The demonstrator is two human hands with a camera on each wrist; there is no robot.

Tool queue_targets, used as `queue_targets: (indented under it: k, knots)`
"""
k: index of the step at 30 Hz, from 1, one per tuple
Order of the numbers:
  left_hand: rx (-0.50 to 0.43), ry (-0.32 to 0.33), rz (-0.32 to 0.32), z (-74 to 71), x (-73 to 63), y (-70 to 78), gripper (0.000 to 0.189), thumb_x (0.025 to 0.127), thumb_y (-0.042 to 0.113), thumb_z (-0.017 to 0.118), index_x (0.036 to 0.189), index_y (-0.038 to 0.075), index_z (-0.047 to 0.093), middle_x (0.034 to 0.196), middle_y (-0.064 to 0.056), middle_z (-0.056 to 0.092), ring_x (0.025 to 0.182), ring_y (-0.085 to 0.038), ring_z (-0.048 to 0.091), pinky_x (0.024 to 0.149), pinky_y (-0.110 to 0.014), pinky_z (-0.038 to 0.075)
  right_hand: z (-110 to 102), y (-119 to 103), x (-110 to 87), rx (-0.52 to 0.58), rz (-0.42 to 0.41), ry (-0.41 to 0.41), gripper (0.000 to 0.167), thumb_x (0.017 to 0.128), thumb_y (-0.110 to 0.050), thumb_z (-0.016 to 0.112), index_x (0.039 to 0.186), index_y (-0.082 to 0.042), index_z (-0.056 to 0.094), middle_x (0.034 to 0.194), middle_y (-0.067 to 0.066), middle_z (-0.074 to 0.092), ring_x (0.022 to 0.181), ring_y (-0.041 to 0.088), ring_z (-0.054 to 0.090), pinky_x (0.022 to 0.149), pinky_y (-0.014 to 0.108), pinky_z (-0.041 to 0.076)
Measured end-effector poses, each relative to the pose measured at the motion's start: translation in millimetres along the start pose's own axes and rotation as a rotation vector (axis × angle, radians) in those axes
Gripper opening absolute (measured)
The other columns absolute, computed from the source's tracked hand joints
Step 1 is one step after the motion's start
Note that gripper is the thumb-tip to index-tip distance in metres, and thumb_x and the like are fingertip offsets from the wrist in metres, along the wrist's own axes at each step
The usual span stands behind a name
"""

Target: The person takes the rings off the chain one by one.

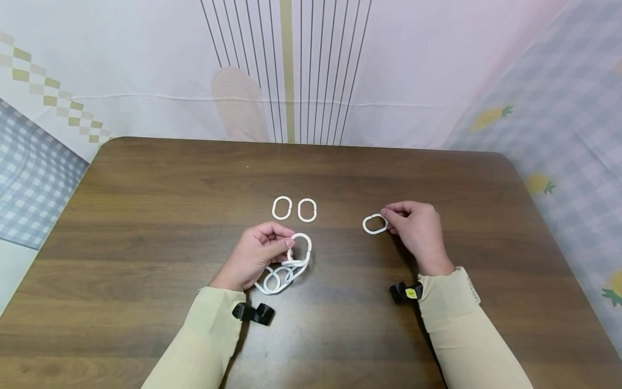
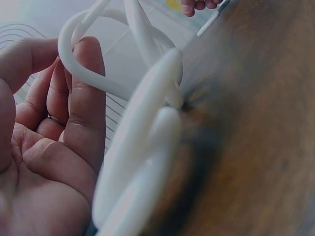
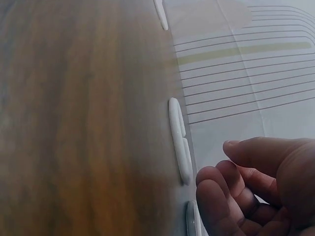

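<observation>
My left hand [image 1: 257, 256] holds a chain of linked white oval plastic rings [image 1: 309, 246], pinching one link between thumb and fingers while the others hang below it. To the right, a single white ring [image 1: 374, 233] lies on the table. Over that ring's right end hovers my right hand [image 1: 415, 227], fingers loosely curled. In the right wrist view a gap shows between the thumb [image 3: 256, 150] and fingers, with nothing held. Another white piece [image 3: 191, 219] lies partly hidden by the fingertips there.
Two loose white rings lie side by side beyond the left hand, one ring [image 1: 274, 208] left of the other ring [image 1: 315, 210]. The brown wooden table [image 1: 170, 227] has a patterned cloth [image 1: 398, 75] behind it. Each wrist wears a small black camera.
</observation>
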State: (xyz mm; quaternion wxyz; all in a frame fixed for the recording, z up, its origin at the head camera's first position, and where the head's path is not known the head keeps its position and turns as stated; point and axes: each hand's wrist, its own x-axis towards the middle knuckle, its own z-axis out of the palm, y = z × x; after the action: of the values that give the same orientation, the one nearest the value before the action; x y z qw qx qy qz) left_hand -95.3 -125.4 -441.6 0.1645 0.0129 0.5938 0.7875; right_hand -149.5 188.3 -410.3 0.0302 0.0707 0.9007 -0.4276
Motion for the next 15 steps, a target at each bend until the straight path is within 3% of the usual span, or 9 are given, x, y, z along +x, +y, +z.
queue_targets:
  k: [11, 15]
  knots:
    - [0.002, -0.008, 0.004, 0.2, 0.4, 0.8, 0.028, 0.092, -0.01, 0.062, 0.115, -0.024, 0.053, 0.088, -0.007, 0.07, 0.07, -0.009, 0.065, 0.063, -0.02, 0.056, 1.1, 0.0, -2.1, -0.094, -0.08, 0.048, 0.02, 0.093, -0.021, 0.073, 0.105, -0.006, 0.077, 0.092, 0.008, 0.076, 0.081, 0.012, 0.067, 0.068, 0.018, 0.049]
    - [0.002, -0.004, 0.003, -0.2, 0.0, 1.0, 0.028, 0.092, -0.01, 0.062, 0.115, -0.024, 0.053, 0.088, -0.007, 0.069, 0.07, -0.009, 0.065, 0.063, -0.02, 0.056, 6.3, -0.7, -3.2, -0.053, -0.116, 0.002, 0.019, 0.092, -0.017, 0.073, 0.105, -0.003, 0.076, 0.091, 0.01, 0.075, 0.076, 0.008, 0.066, 0.067, 0.016, 0.05]
